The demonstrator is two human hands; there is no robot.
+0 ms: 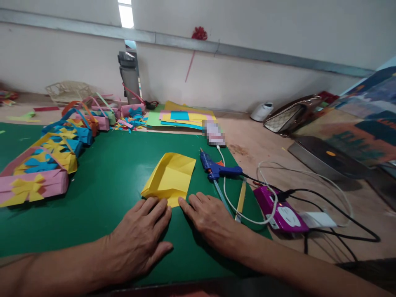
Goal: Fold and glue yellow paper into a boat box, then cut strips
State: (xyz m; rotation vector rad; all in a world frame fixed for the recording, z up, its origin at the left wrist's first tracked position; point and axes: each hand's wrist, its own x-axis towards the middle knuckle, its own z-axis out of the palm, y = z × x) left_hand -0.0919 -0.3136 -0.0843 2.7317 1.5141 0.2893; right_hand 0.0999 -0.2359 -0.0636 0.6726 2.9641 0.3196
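Observation:
A creased sheet of yellow paper [175,173] lies on the green board [108,222], its left and near sides folded up. My left hand [140,231] rests palm down, fingertips on the paper's near left edge and thumb stretched apart. At the near right corner, my right hand [208,216] touches the paper with its fingertips, fingers extended and resting on the board. Neither hand grips anything. To the right of the paper lies a blue glue gun [218,167] with a clear glue stick [221,194] in its back end.
Folded paper baskets [34,185] with bows line the left. Coloured sheets [185,117], scraps [131,120] and a grey bottle [130,80] stand behind. At right are a yellow cutter knife [241,198], a phone [214,133] on a white cable and a purple power strip [280,210] with cords.

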